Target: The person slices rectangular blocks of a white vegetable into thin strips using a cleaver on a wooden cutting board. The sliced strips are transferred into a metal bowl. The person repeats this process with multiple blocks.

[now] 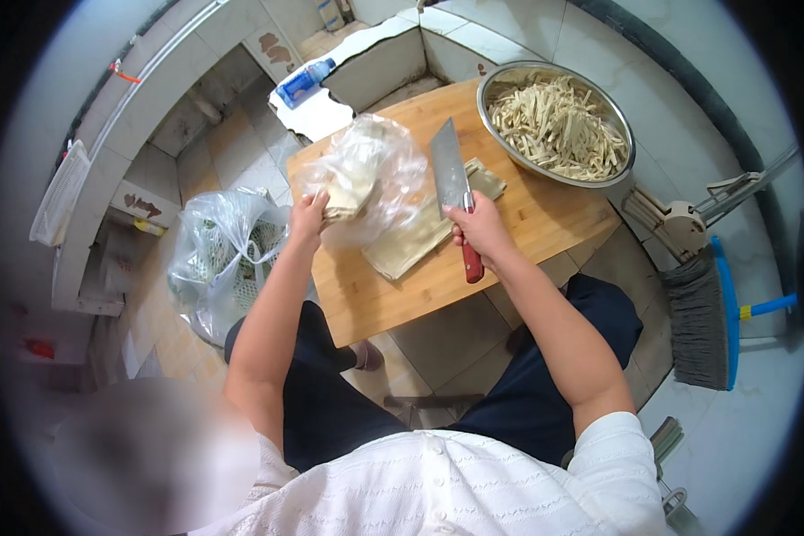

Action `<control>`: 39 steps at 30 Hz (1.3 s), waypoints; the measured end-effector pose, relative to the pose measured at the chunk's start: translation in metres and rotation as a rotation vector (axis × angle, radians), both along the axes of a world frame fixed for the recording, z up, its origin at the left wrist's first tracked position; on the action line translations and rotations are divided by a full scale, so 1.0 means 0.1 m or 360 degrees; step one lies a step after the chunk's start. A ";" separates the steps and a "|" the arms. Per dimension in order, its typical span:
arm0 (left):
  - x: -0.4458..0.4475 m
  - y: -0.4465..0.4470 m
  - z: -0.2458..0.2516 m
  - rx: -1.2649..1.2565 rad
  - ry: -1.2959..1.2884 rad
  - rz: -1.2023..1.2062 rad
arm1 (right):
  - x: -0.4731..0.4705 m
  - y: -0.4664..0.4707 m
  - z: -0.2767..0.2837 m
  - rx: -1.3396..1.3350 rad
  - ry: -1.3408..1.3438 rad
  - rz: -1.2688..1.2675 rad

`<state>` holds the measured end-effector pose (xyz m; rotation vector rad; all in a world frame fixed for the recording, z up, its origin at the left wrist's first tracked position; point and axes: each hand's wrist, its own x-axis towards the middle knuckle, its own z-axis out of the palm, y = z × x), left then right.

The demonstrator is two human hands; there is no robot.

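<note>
My right hand (pixel 477 228) grips the red handle of a cleaver (pixel 450 164), its broad blade pointing away from me above the wooden board (pixel 348 295). Under and beside the blade lies a flat stack of pale tofu sheets (pixel 409 244), angled across the board. My left hand (pixel 309 218) holds the edge of a folded bundle of similar sheets (pixel 348 197). A clear plastic bag (pixel 388 151) partly covers that bundle and spreads over the board's far left part. At the far right corner, a steel bowl (pixel 488 110) is heaped with cut tofu strips (pixel 556 127).
Left of the board, a tied plastic bag (pixel 224 258) with netted greens inside sits on the floor. A blue-labelled bottle (pixel 305 82) lies on a white ledge (pixel 315 117) beyond. To the right are a blue-backed broom (pixel 700 318) and a mop head (pixel 670 221) against the tiled wall.
</note>
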<state>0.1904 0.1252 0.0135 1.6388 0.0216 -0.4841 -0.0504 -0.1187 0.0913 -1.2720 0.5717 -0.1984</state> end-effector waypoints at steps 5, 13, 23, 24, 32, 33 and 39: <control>0.06 -0.10 -0.16 0.0769 -0.0727 -0.0277 | -0.03 0.00 0.06 0.0005 0.0067 0.0052; 0.46 0.14 0.02 0.1281 -0.0980 -0.0205 | -0.14 -0.01 0.20 -0.0023 0.0046 0.0078; 0.17 0.11 0.02 0.1998 -0.1248 -0.0466 | -0.20 -0.01 0.23 -0.0020 0.0061 0.0099; 0.15 0.07 0.04 0.2003 -0.1264 -0.0487 | -0.21 -0.02 0.24 -0.0012 0.0061 0.0090; 0.19 0.07 0.16 0.1816 -0.1696 -0.0576 | -0.21 -0.09 0.22 -0.0006 0.0047 0.0054; 0.18 0.06 0.18 0.1835 -0.1717 -0.0598 | -0.22 -0.11 0.22 -0.0008 0.0045 0.0040; 0.13 0.11 0.11 0.1836 -0.2399 -0.0526 | -0.24 -0.15 0.20 -0.0035 0.0055 0.0038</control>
